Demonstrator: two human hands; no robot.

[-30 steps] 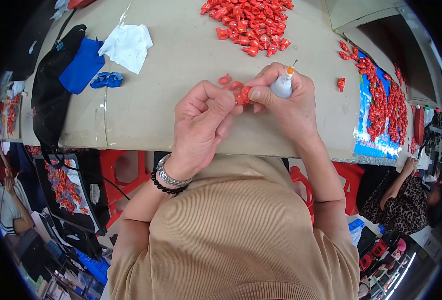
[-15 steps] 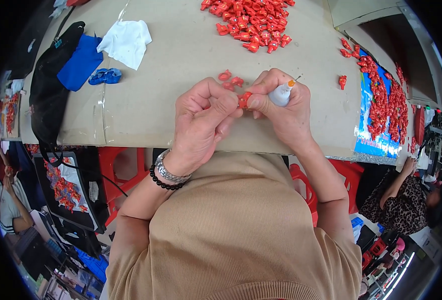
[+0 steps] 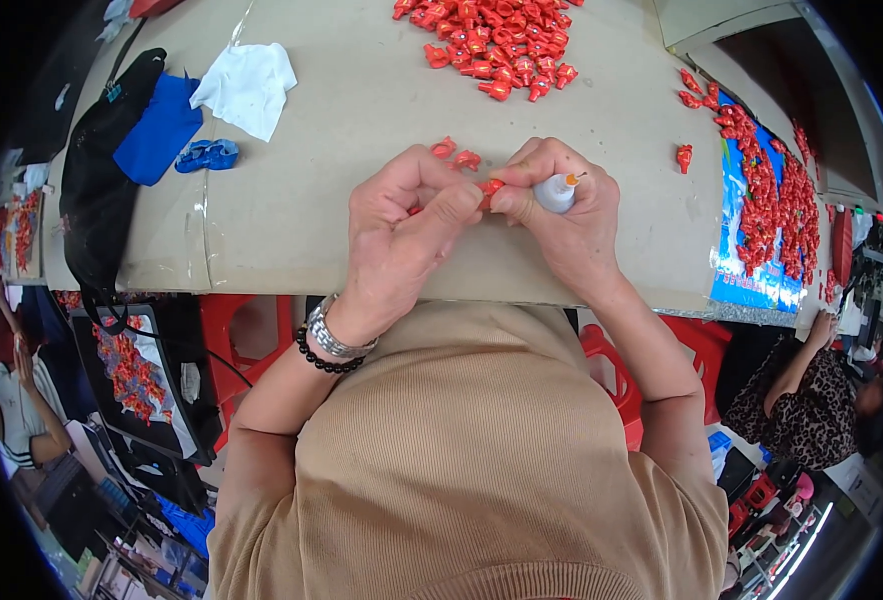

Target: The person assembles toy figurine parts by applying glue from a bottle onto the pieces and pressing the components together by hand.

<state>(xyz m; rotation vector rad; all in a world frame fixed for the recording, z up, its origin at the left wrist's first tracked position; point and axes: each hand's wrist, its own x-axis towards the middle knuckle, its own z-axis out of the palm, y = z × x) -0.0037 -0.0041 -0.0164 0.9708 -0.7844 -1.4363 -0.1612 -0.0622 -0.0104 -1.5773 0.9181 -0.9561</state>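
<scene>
Pinched between the thumbs and fingers of both hands is a small red plastic piece, held over the near part of the table. My left hand is closed on its left side, and a bit of red also shows by its curled fingers. My right hand grips the piece's right side with thumb and forefinger. That same hand also holds a small white squeeze bottle with an orange, needle-like tip, tilted away to the right. Just beyond my left fingers lie loose red pieces.
A large heap of red pieces lies at the far middle. More cover a blue sheet on the right. A white cloth, blue cloth and black bag lie left. A person in leopard print is at right.
Both hands stay together on the red piece, with slight finger shifts. The bottle's tip has tilted lower. One loose red piece near my left fingers is no longer visible.
</scene>
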